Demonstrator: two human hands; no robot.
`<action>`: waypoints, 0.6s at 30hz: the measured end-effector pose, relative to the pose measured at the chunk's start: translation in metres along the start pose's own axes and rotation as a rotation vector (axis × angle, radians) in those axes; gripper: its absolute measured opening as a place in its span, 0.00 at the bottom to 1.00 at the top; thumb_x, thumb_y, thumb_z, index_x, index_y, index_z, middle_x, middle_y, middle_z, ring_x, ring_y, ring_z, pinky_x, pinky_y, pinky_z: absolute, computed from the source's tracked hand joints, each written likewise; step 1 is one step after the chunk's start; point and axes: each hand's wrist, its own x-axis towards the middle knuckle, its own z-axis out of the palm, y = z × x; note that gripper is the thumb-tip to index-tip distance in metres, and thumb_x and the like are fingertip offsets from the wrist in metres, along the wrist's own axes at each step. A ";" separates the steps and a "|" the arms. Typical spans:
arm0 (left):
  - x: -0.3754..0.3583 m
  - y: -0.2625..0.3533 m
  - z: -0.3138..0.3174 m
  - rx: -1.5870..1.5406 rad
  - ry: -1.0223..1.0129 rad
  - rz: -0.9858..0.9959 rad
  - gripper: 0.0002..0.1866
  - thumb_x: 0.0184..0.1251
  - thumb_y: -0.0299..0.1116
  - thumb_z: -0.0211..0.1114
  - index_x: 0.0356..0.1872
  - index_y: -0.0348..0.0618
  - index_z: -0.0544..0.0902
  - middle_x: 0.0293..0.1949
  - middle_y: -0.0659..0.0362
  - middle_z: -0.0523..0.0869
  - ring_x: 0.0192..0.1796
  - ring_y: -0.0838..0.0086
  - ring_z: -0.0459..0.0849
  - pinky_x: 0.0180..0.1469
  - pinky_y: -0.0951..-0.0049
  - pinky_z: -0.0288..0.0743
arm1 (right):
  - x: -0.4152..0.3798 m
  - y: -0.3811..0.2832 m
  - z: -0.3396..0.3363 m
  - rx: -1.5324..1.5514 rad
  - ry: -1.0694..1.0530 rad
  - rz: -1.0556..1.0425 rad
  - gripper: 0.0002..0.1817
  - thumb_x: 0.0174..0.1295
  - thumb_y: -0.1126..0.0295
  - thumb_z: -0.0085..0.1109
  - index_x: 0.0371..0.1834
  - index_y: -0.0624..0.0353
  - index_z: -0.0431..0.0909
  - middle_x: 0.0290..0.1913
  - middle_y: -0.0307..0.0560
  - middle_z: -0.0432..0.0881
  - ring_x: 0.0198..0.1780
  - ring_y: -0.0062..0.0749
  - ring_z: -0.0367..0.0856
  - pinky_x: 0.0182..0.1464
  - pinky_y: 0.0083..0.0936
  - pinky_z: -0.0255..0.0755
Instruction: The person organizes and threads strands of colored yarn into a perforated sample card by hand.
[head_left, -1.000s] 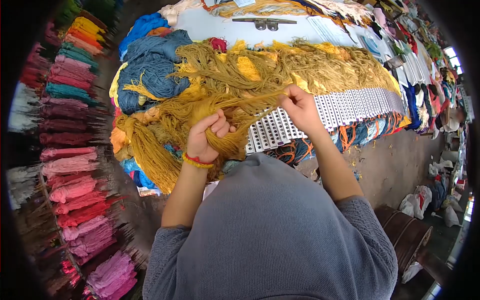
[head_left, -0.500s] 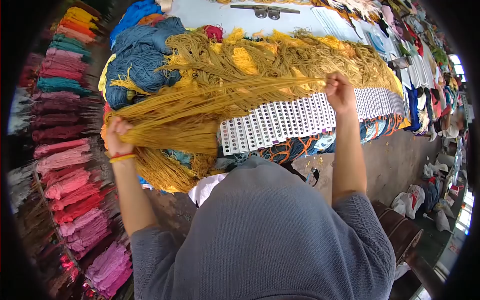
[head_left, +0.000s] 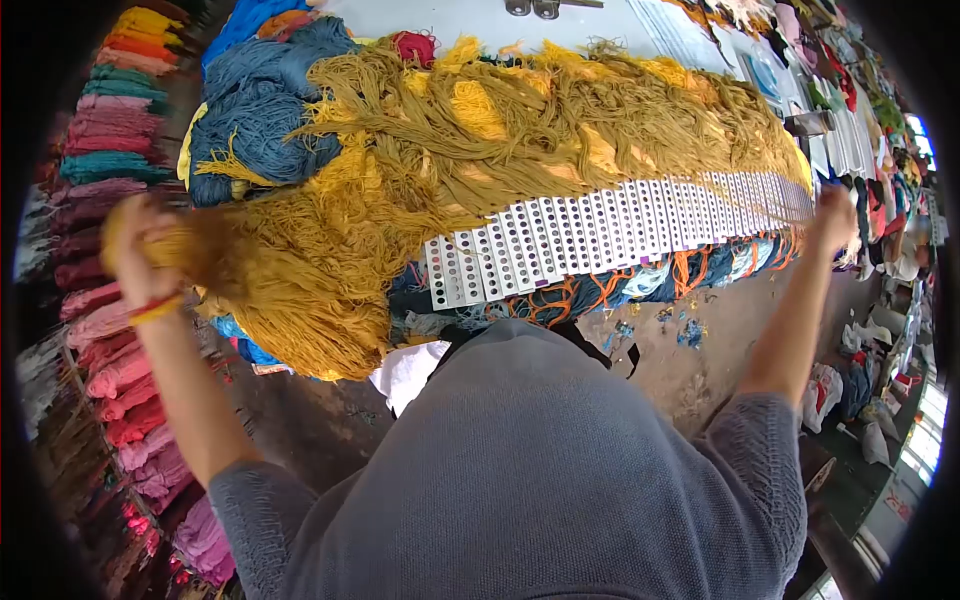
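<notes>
My left hand (head_left: 140,255) is closed round a bundle of mustard yarn (head_left: 210,245), blurred by motion, off the table's left end. Far to the right, my right hand (head_left: 832,220) is closed at the table's right end; thin strands seem to run from it over the cards, though their ends are too fine to follow. Between the hands lies a long heap of olive and gold yarn (head_left: 400,150). Along its near edge stretches a row of white cards with holes (head_left: 560,240). Blue yarn (head_left: 265,105) is piled at the heap's left end.
Hanks of pink and red yarn (head_left: 125,375) hang on a rack at the left. Dark yarn with orange ties (head_left: 680,270) lies below the cards. Plastic bags (head_left: 822,390) rest on the floor at the right. A black metal clip (head_left: 545,8) is at the table's far side.
My hands have moved apart, the left one outward to the left and the right one far to the right. The yarn stretched between them has left the middle of the heap.
</notes>
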 end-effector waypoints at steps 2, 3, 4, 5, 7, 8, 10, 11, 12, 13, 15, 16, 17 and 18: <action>-0.036 -0.069 0.050 -0.029 -0.236 -0.164 0.06 0.55 0.31 0.60 0.29 0.40 0.75 0.26 0.59 0.77 0.29 0.74 0.75 0.30 0.77 0.73 | -0.058 0.021 0.067 0.035 -0.172 -0.163 0.14 0.61 0.64 0.43 0.32 0.62 0.75 0.30 0.41 0.75 0.30 0.24 0.73 0.34 0.22 0.67; -0.049 -0.111 0.066 -0.066 -0.310 -0.378 0.07 0.56 0.33 0.59 0.30 0.39 0.75 0.27 0.58 0.77 0.31 0.73 0.75 0.34 0.74 0.73 | -0.104 0.009 0.100 0.089 -0.342 -0.081 0.13 0.61 0.64 0.45 0.32 0.61 0.75 0.28 0.39 0.75 0.28 0.22 0.72 0.31 0.21 0.67; -0.066 -0.141 0.088 -0.125 -0.394 -0.585 0.07 0.58 0.34 0.57 0.29 0.41 0.75 0.26 0.60 0.76 0.31 0.76 0.75 0.36 0.75 0.72 | -0.150 -0.005 0.133 0.129 -0.505 0.010 0.11 0.60 0.64 0.46 0.32 0.60 0.75 0.26 0.38 0.75 0.26 0.20 0.72 0.28 0.19 0.66; -0.078 -0.179 0.095 -0.115 -0.594 -0.580 0.08 0.59 0.35 0.56 0.30 0.41 0.76 0.27 0.60 0.76 0.31 0.76 0.75 0.35 0.75 0.71 | -0.190 -0.028 0.159 0.250 -0.642 0.339 0.09 0.59 0.65 0.48 0.32 0.59 0.75 0.23 0.37 0.75 0.24 0.19 0.71 0.26 0.17 0.65; -0.097 -0.236 0.117 -0.150 -0.611 -0.906 0.08 0.60 0.35 0.56 0.32 0.42 0.76 0.22 0.64 0.74 0.26 0.78 0.73 0.32 0.79 0.71 | -0.251 -0.059 0.193 0.176 -0.932 0.465 0.10 0.58 0.63 0.50 0.32 0.59 0.75 0.23 0.38 0.75 0.24 0.18 0.71 0.27 0.17 0.67; -0.107 -0.253 0.132 -0.107 -0.541 -0.954 0.08 0.60 0.37 0.57 0.31 0.42 0.76 0.20 0.66 0.72 0.23 0.80 0.71 0.28 0.81 0.69 | -0.273 -0.067 0.207 0.087 -1.016 0.431 0.11 0.58 0.64 0.50 0.30 0.61 0.75 0.23 0.42 0.76 0.24 0.25 0.73 0.28 0.21 0.68; -0.114 -0.296 0.143 -0.055 -0.649 -1.019 0.08 0.59 0.37 0.58 0.30 0.42 0.76 0.18 0.66 0.72 0.23 0.81 0.70 0.25 0.81 0.66 | -0.309 -0.066 0.223 0.070 -1.069 0.157 0.09 0.57 0.66 0.49 0.31 0.62 0.73 0.27 0.54 0.76 0.30 0.44 0.76 0.32 0.33 0.69; -0.115 -0.315 0.147 -0.009 -0.617 -1.032 0.09 0.59 0.37 0.58 0.28 0.42 0.76 0.18 0.66 0.71 0.22 0.81 0.69 0.25 0.82 0.64 | -0.318 -0.071 0.228 0.061 -1.102 0.076 0.09 0.57 0.66 0.49 0.32 0.61 0.73 0.28 0.54 0.76 0.31 0.47 0.76 0.33 0.34 0.69; -0.118 -0.318 0.156 0.039 -0.586 -1.044 0.10 0.60 0.38 0.57 0.26 0.43 0.75 0.18 0.66 0.71 0.21 0.81 0.68 0.24 0.82 0.63 | -0.323 -0.072 0.232 0.053 -1.132 -0.007 0.09 0.57 0.66 0.49 0.32 0.60 0.73 0.29 0.54 0.76 0.32 0.49 0.76 0.34 0.35 0.69; -0.121 -0.320 0.161 0.192 -0.635 -0.988 0.14 0.60 0.40 0.56 0.20 0.44 0.73 0.17 0.65 0.71 0.19 0.80 0.68 0.24 0.81 0.63 | -0.327 -0.070 0.236 0.049 -1.183 -0.034 0.09 0.57 0.66 0.48 0.31 0.61 0.73 0.30 0.56 0.76 0.33 0.52 0.74 0.34 0.37 0.69; -0.126 -0.319 0.172 0.305 -0.655 -0.971 0.17 0.60 0.43 0.55 0.16 0.45 0.70 0.16 0.63 0.71 0.18 0.78 0.67 0.24 0.80 0.62 | -0.331 -0.072 0.241 -0.003 -1.201 -0.087 0.10 0.57 0.65 0.48 0.31 0.61 0.72 0.30 0.56 0.76 0.33 0.52 0.75 0.34 0.38 0.69; -0.127 -0.323 0.177 0.341 -0.672 -0.912 0.18 0.60 0.44 0.54 0.16 0.43 0.71 0.15 0.62 0.71 0.18 0.77 0.68 0.24 0.77 0.63 | -0.332 -0.073 0.242 -0.055 -1.210 -0.146 0.10 0.58 0.65 0.47 0.31 0.61 0.72 0.31 0.56 0.76 0.34 0.52 0.75 0.35 0.38 0.69; -0.126 -0.331 0.182 0.339 -0.672 -0.915 0.18 0.60 0.44 0.54 0.16 0.43 0.71 0.15 0.62 0.71 0.18 0.77 0.68 0.24 0.77 0.63 | -0.331 -0.071 0.243 -0.088 -1.234 -0.199 0.11 0.58 0.65 0.46 0.31 0.61 0.72 0.32 0.56 0.75 0.34 0.51 0.75 0.35 0.40 0.69; -0.125 -0.340 0.186 0.501 -0.671 -0.854 0.17 0.59 0.43 0.54 0.17 0.41 0.72 0.15 0.61 0.72 0.19 0.76 0.69 0.25 0.76 0.63 | -0.331 -0.070 0.244 -0.091 -1.238 -0.198 0.11 0.58 0.65 0.46 0.31 0.61 0.72 0.32 0.56 0.75 0.34 0.51 0.75 0.35 0.40 0.69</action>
